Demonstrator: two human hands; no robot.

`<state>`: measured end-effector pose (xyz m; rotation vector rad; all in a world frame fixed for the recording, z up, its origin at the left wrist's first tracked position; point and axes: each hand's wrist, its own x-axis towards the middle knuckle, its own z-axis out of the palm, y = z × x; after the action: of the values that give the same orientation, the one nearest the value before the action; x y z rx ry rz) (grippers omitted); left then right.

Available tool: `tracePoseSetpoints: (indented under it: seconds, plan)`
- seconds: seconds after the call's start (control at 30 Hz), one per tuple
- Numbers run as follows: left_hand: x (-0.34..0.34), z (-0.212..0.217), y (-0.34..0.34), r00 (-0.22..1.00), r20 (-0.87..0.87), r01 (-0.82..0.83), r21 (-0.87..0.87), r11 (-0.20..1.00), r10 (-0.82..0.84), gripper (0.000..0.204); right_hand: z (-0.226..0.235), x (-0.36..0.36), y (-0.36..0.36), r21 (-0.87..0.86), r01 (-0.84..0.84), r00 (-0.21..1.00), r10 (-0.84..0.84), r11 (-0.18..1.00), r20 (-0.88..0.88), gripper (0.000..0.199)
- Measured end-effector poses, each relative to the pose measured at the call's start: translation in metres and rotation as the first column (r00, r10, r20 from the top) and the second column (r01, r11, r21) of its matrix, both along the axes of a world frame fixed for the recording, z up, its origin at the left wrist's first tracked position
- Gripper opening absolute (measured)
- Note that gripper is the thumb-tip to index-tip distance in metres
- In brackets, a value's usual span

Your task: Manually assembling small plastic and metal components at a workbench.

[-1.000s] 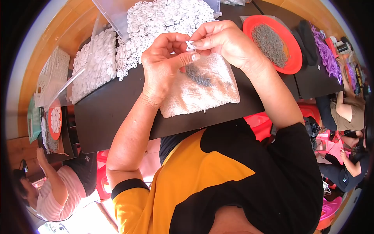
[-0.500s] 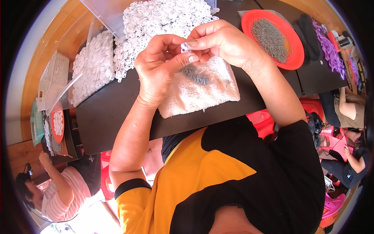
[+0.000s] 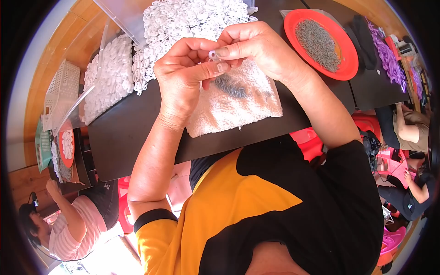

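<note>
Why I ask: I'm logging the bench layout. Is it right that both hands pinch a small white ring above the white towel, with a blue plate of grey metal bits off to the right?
Not quite: the plate is red, not blue, as the head view shows. The rest holds: left hand and right hand pinch the small white ring above the white towel.

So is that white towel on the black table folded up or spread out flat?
Spread flat: the white towel lies open on the black table with small grey pieces on it.

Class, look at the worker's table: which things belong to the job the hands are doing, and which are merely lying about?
In use: left hand and right hand pinching a small white ring; white towel with small grey parts; white ring heap.

Lying about: red plate, purple pieces, white basket.
</note>
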<state>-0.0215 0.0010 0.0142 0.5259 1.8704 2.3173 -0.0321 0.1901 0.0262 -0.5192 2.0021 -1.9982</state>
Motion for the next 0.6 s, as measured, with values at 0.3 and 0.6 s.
tracePoseSetpoints:
  seconds: [0.3, 0.6]
  plan:
    - [-0.0044, 0.0037, -0.0052, 0.999, -0.013, 0.036, -0.035, 0.999, -0.037, 0.023, -0.0006, -0.0015, 0.0017, 0.015, -0.027, 0.998, 0.028, 1.000, -0.057, 0.016]
    - [-0.0068, 0.0042, -0.0009, 1.000, -0.018, -0.002, 0.077, 0.997, 0.003, 0.021, -0.0045, 0.0015, -0.0017, -0.073, 0.072, 0.989, -0.080, 0.995, -0.121, 0.015]
